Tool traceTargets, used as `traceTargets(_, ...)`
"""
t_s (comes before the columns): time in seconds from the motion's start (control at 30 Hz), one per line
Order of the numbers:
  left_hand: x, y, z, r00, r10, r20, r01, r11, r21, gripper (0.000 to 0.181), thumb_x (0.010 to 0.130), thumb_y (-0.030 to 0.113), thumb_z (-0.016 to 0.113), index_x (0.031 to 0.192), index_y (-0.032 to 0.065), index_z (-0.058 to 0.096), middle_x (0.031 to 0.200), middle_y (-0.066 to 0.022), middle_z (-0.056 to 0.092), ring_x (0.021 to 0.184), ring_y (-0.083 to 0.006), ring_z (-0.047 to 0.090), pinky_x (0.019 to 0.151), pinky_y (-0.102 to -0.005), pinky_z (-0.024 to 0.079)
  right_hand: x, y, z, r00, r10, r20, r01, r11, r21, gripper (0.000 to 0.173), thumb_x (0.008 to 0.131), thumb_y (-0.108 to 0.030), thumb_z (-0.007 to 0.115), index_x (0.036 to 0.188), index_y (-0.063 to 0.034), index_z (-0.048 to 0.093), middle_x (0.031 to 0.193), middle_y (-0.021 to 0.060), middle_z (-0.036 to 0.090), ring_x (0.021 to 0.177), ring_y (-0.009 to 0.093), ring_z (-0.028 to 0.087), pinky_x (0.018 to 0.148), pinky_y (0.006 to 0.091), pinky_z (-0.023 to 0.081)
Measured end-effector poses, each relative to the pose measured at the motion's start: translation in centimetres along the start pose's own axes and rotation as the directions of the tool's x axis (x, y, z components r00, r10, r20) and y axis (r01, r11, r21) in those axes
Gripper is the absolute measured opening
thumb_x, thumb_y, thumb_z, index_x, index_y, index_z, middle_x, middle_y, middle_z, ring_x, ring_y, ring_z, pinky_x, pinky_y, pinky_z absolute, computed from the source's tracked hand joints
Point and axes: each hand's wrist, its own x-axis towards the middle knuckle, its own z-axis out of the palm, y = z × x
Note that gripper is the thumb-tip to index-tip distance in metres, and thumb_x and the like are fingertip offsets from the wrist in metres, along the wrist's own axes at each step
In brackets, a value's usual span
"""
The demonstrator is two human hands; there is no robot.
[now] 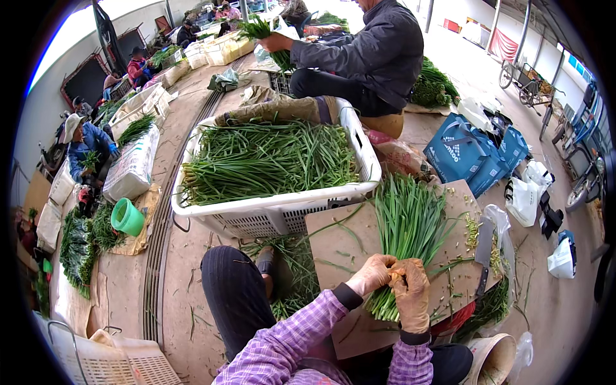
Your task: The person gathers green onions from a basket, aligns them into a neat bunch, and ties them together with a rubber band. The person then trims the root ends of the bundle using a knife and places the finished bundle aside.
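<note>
A bundle of garlic chives (409,224) lies on a tan board (346,250), leaves pointing away and cut pale stem ends towards me. My left hand (371,275) and my right hand (411,293), in a soiled orange-tan glove, meet over its lower stems. Their fingers press together around the bundle there; whether they also pinch a tie is hidden. To the right of the bundle, a cleaver (484,255) with a dark handle rests near the board's edge. Trimmed stem bits (470,231) are scattered beside it.
Beyond the board stands a white plastic crate (279,198) heaped with loose chives (269,159). A seated person (365,57) holds chives behind it. Blue bags (455,147) lie at right, a white bucket (491,358) near my right knee, and another crate (115,358) at lower left.
</note>
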Motion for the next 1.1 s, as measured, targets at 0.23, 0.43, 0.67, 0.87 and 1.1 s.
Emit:
traceTargets(0.23,0.7,1.1,1.8,0.990,0.121,-0.078,-0.084,0.925,0.370,0.033,0.076,0.021,0.076,0.098,-0.0038,0.070,0.082,-0.0161,0.071,0.076,-0.0166,0.064,0.072,-0.0341,0.052,-1.2,1.7,-1.6,0.994,0.105,-0.012,-0.105,0.994,0.004,0.010,0.082,0.006,0.060,0.088,-0.0017,0.059,0.087,0.0126,0.062,0.080,0.030,0.061,0.071,0.0386,0.051)
traceTargets(0.43,2.6,-1.2,0.4,0.997,0.059,0.049,-0.060,0.998,0.013,0.021,0.074,0.015,0.082,0.085,0.0015,0.071,0.067,-0.0002,0.061,0.058,-0.0096,0.052,0.052,-0.0272,0.043,-1.4,0.8,-1.6,0.969,0.246,0.027,-0.243,0.922,0.303,0.008,0.089,0.006,0.059,0.088,-0.0010,0.057,0.092,0.0055,0.059,0.067,0.010,0.057,0.058,0.0239,0.048)
traceTargets(0.67,1.6,0.5,1.1,0.994,0.102,0.037,-0.108,0.966,0.234,0.029,0.072,0.017,0.084,0.093,-0.0004,0.073,0.076,-0.0028,0.067,0.072,-0.0084,0.058,0.063,-0.0287,0.050,-2.3,3.4,-0.7,0.999,0.024,-0.045,-0.016,0.983,0.184,0.011,0.089,0.007,0.059,0.088,-0.0028,0.053,0.091,0.0064,0.058,0.067,0.011,0.056,0.058,0.0244,0.049)
traceTargets(0.87,0.6,0.8,2.1,0.995,0.086,-0.056,-0.065,0.949,0.310,0.034,0.066,0.023,0.086,0.087,0.0002,0.072,0.076,-0.0060,0.069,0.070,-0.0132,0.060,0.066,-0.0317,0.052,-1.8,1.1,-2.4,0.925,0.378,-0.037,-0.314,0.815,0.487,0.005,0.093,0.002,0.058,0.091,-0.0023,0.057,0.092,0.0045,0.061,0.069,0.010,0.055,0.064,0.0242,0.047)
traceTargets(1.1,-2.0,-0.5,1.9,0.896,0.206,-0.392,-0.040,0.919,0.392,0.081,0.055,0.061,0.089,0.079,-0.0127,0.066,0.081,-0.0265,0.069,0.078,-0.0322,0.070,0.070,-0.0423,0.055,-2.5,2.2,-4.3,0.965,0.261,0.018,-0.252,0.911,0.325,0.003,0.091,0.001,0.058,0.092,-0.0022,0.058,0.091,0.0047,0.063,0.070,0.010,0.056,0.064,0.0240,0.047)
